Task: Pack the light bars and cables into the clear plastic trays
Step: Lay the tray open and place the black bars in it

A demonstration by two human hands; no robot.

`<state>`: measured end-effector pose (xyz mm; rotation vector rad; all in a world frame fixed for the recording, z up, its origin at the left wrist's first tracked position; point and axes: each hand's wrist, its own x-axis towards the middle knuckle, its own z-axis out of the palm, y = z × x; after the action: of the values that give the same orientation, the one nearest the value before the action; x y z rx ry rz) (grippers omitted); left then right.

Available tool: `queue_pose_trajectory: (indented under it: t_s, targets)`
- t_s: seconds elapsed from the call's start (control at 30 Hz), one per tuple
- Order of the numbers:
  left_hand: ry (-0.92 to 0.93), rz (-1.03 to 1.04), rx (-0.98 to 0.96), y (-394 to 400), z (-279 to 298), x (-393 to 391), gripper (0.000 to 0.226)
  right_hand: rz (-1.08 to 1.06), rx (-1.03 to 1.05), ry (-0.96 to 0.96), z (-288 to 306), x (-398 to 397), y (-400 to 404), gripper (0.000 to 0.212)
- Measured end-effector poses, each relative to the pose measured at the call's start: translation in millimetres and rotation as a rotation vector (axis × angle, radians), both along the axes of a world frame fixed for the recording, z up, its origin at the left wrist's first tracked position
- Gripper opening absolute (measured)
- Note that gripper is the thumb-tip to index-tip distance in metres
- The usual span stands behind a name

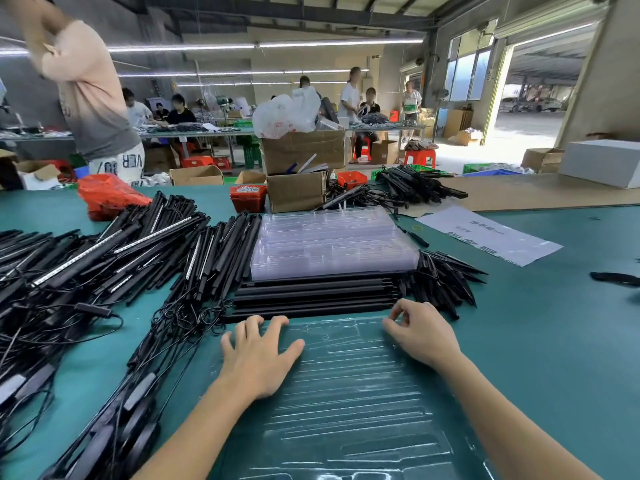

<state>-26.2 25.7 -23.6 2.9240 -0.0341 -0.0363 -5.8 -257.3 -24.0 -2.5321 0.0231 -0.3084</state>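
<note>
Fingers (258,329) press the clear tray (353,393), lengthwise toward the stacked bars (311,296).

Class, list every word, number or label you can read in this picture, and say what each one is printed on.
"VER": on the light shorts of the person standing at the left; the letters beside it are cut off.
White paper sheet on the table: printed characters, too blurred to read.
Grey shirt of the same person: print not legible.
Cardboard boxes: no readable text.

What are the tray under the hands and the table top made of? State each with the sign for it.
Tray under the hands: thin clear moulded plastic, glossy; the green shows through and its ribs glint.
Table top: likely a matte green rubber or vinyl mat; flat, no glare.
</note>
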Motion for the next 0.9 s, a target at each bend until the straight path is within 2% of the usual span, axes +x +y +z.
queue_pose_trajectory:
  t_s: [0.1, 0.17, 0.3, 0.4, 0.53, 0.6, 0.77, 0.9]
  targets:
    - [-0.021, -0.022, 0.213, 2.3, 10.3, 3.5, 0.056, -0.097, 0.412, -0.098, 10.3, 10.6, -3.1, 0.015]
    - [-0.043, -0.043, 0.273, -2.6, 15.7, 4.8, 0.054, -0.23, 0.497, -0.196, 14.7, 15.7, -11.4, 0.017]
    - [0.157, -0.074, 0.106, -18.7, 13.9, 1.1, 0.067, -0.299, 0.374, -0.147, 10.9, 20.1, -19.9, 0.015]
    - [0.103, -0.097, 0.077, -22.4, 3.3, -3.1, 0.074, -0.215, 0.272, -0.063, 6.4, 21.7, -16.3, 0.012]
    - [0.11, -0.076, -0.017, -16.9, 3.5, 7.0, 0.06, -0.119, 0.026, 0.017, -1.8, 21.5, -12.9, 0.015]
    - [0.086, -0.048, -0.039, -13.4, 8.7, 18.5, 0.052, -0.113, -0.034, 0.047, -4.7, 22.3, -12.2, 0.016]
    - [-0.123, 0.006, -0.081, 3.6, 6.1, 36.9, 0.028, -0.113, 0.061, 0.003, -6.3, 20.6, -14.3, 0.008]
    - [-0.235, 0.013, -0.117, 9.4, -7.8, 33.2, 0.023, -0.085, 0.2, 0.027, -5.5, 19.9, -18.8, 0.008]
